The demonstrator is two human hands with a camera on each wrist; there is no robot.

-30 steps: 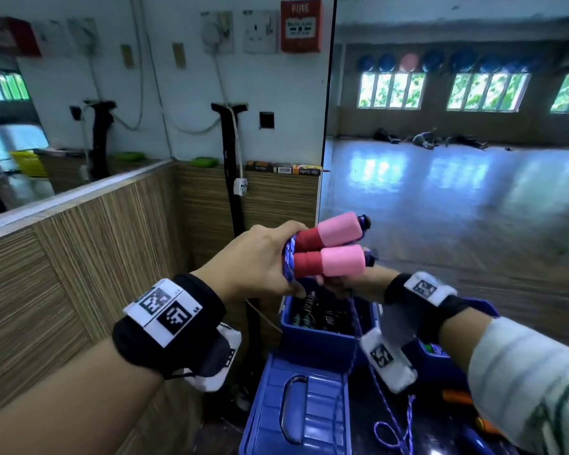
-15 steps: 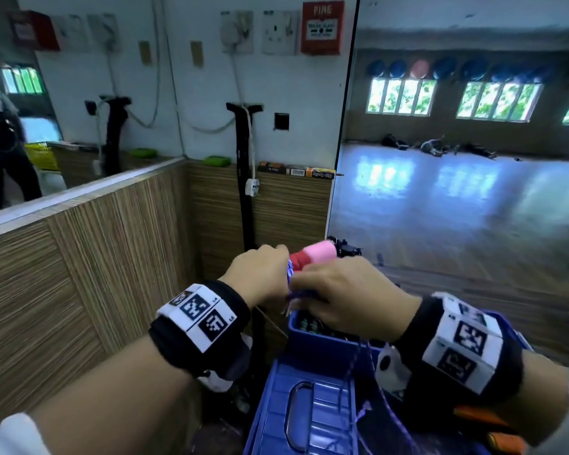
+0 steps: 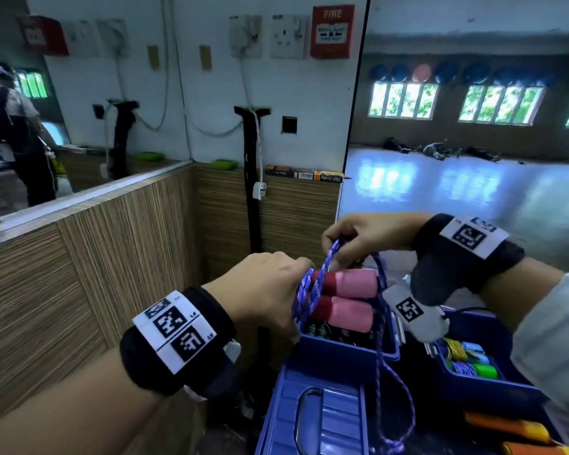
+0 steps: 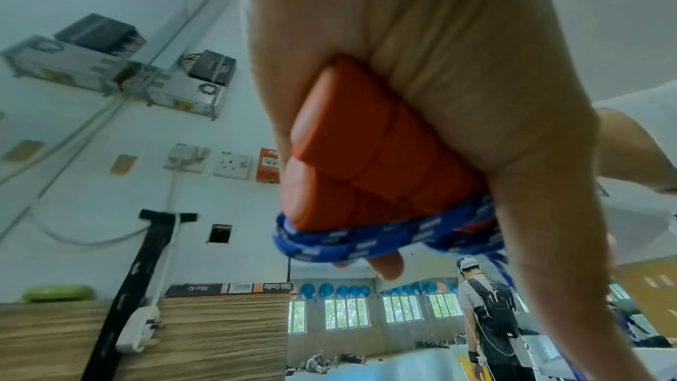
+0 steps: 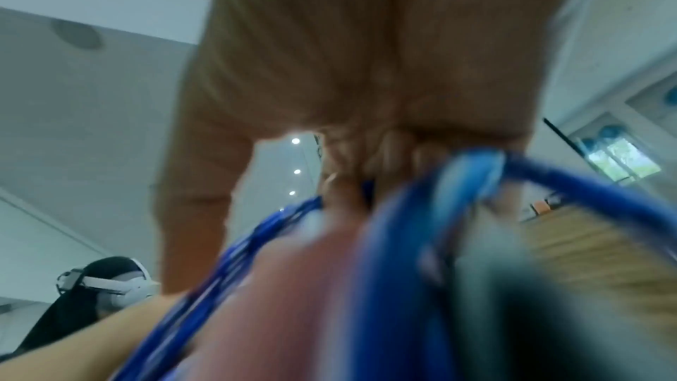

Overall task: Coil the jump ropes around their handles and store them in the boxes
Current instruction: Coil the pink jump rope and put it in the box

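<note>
My left hand point(image 3: 276, 290) grips two red-and-pink jump rope handles point(image 3: 345, 297) held side by side, their red ends point(image 4: 366, 161) in my palm. Blue-and-white rope point(image 3: 306, 297) is wrapped in several turns around the handles near my left fingers. My right hand point(image 3: 358, 238) is above the handles and pinches a loop of the rope point(image 5: 472, 173). The loose rope point(image 3: 395, 389) hangs down past the handles' pink ends. Below stands an open blue box point(image 3: 349, 356) with dark items inside.
A second blue box point(image 3: 493, 392) at the right holds coiled ropes with green and blue handles. A blue lid with a handle point(image 3: 319, 418) lies in front. Orange handles point(image 3: 506, 428) lie at the lower right. A wood-panelled ledge point(image 3: 96, 257) runs along the left.
My right hand has come up from under and over the handles, carrying the rope over them in another turn. The handles have sunk lower, just above the open box.
</note>
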